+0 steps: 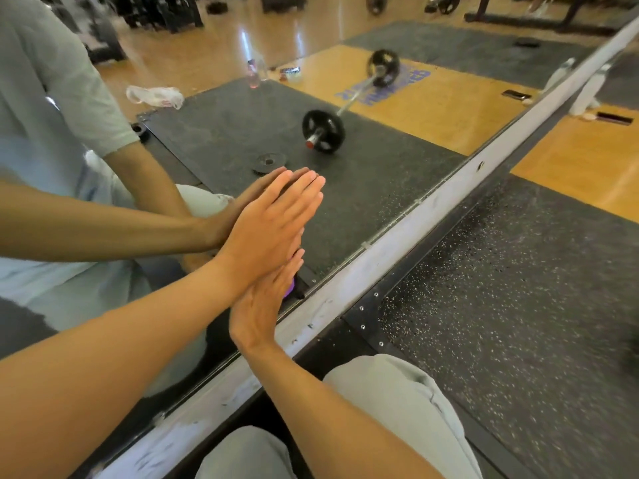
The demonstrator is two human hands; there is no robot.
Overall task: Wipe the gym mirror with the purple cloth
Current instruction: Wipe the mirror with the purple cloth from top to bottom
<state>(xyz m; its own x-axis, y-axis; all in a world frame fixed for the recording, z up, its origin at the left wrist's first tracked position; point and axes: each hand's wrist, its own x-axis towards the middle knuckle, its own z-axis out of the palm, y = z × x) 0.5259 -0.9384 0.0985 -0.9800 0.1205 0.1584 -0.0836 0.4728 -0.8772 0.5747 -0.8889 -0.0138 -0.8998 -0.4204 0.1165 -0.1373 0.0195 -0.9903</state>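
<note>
Pressing my flat right hand [257, 302] on the purple cloth [289, 291] low against the mirror [363, 188], fingers straight; my left hand [273, 223] lies flat, fingers straight, just above; unwiped glass stretches far right.

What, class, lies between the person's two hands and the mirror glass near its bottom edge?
Only the purple cloth itself. The right hand presses it flat against the mirror, the left hand lies flat just above, and a purple edge shows past the right hand's fingers. Nothing else visible blocks the glass there.
</note>
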